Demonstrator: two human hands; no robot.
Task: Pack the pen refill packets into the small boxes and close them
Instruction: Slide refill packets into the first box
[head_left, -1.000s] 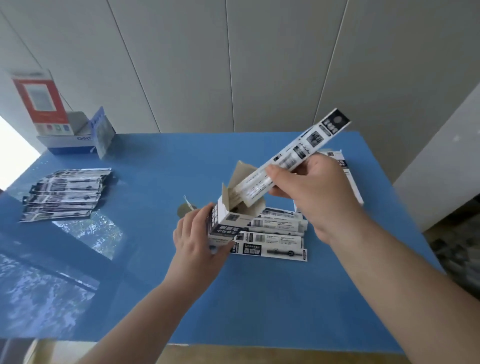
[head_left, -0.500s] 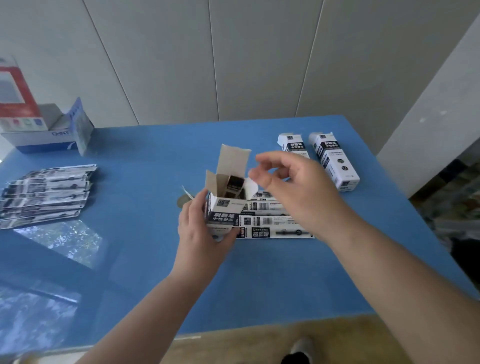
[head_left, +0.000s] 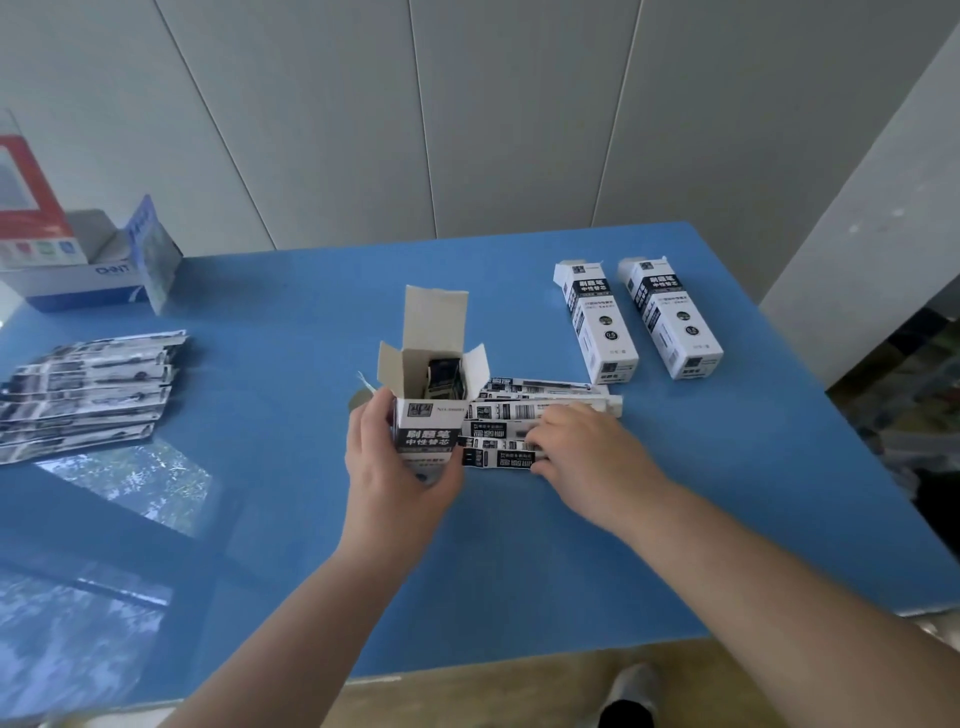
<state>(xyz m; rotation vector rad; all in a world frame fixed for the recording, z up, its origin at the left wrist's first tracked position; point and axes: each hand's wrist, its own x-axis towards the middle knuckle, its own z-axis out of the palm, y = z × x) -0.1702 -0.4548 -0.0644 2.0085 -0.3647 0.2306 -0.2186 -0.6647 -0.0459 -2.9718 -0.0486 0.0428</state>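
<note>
My left hand (head_left: 387, 462) grips a small white and black box (head_left: 429, 415) that stands upright on the blue table (head_left: 519, 571), its top flaps open and packet ends showing inside. Right of the box lies a small heap of pen refill packets (head_left: 524, 402). My right hand (head_left: 582, 447) rests flat on this heap with its fingers spread over the nearest packets; whether it grips one is not clear. Two more small boxes (head_left: 597, 325) (head_left: 670, 319) lie flat at the back right.
A second stack of refill packets (head_left: 83, 389) lies at the table's left. A larger white and blue carton (head_left: 78, 280) with a red box in it stands at the back left. The table's front edge is near, with floor and a shoe below.
The packet my right hand was sliding into the box is now inside it. My right hand then dropped from above the box onto the heap of packets. The camera view shifted right.
</note>
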